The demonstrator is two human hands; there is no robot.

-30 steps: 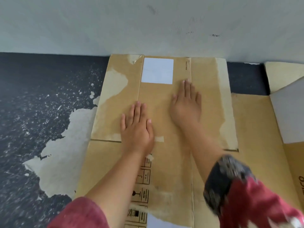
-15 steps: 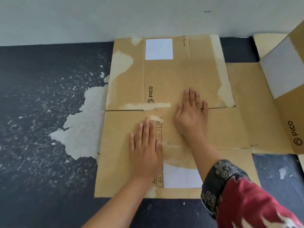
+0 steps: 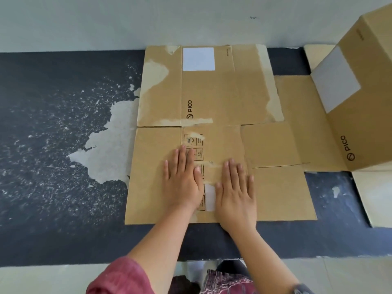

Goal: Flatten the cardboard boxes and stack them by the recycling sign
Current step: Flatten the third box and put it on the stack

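Flat box (image 3: 212, 98) is lying on dark floor (image 3: 53, 145), far edge against the wall (image 3: 127, 22). Left hand (image 3: 182, 181) and right hand (image 3: 235, 196) are pressing palms-down, fingers spread, side by side on its near panel, either side of a white label (image 3: 210, 197). A 2nd box (image 3: 360, 98) is standing upright at right, touching another flat sheet (image 3: 297, 98).

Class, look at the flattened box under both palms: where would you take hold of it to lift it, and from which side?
Grip the near edge of the flattened box, coming from the person's side. It lies flat on the dark mat, and that long straight edge is bare beside the left hand and right hand; the far edge abuts the wall.
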